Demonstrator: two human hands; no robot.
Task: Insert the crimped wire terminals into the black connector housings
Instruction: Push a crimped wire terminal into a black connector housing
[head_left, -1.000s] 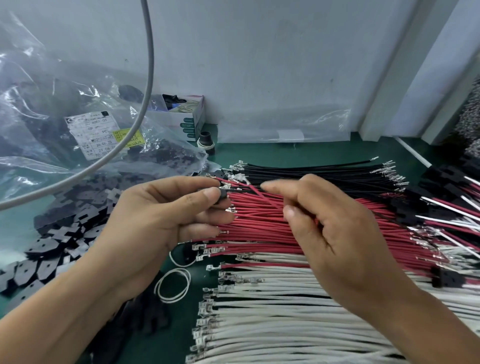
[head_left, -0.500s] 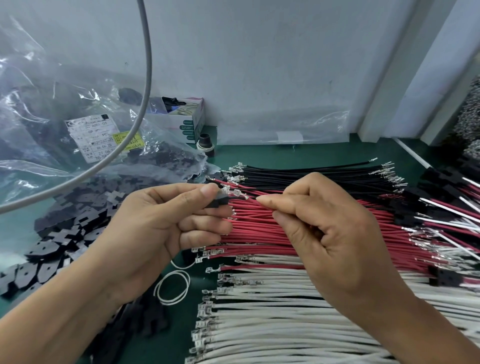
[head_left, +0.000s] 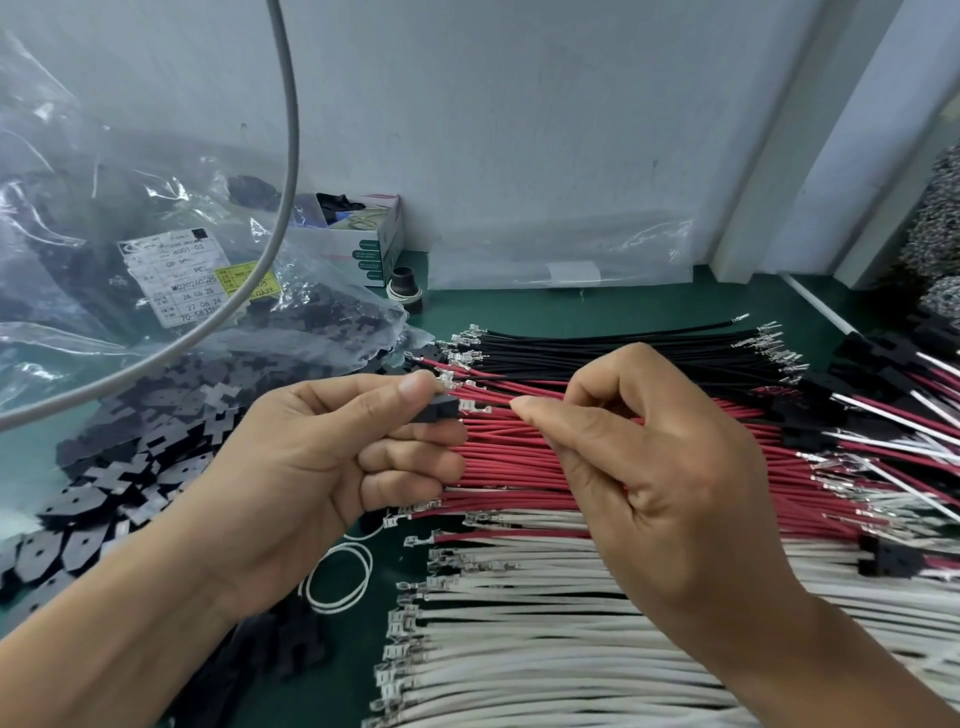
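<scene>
I'm pinching the housing (head_left: 441, 411) in my left hand (head_left: 311, 467) | right hand (head_left: 649, 467) pinching a red wire (head_left: 498, 399) just behind its terminal (head_left: 474, 408) — light, floppy, bendable — I'm gripping close.

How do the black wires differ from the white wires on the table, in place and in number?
The black wires lie farthest from the person, beyond the red wires; the white wires lie nearest. The black group is a thin band; the white group covers far more of the table. Both lie in rows running left to right, with metal terminals on their left ends.
</scene>
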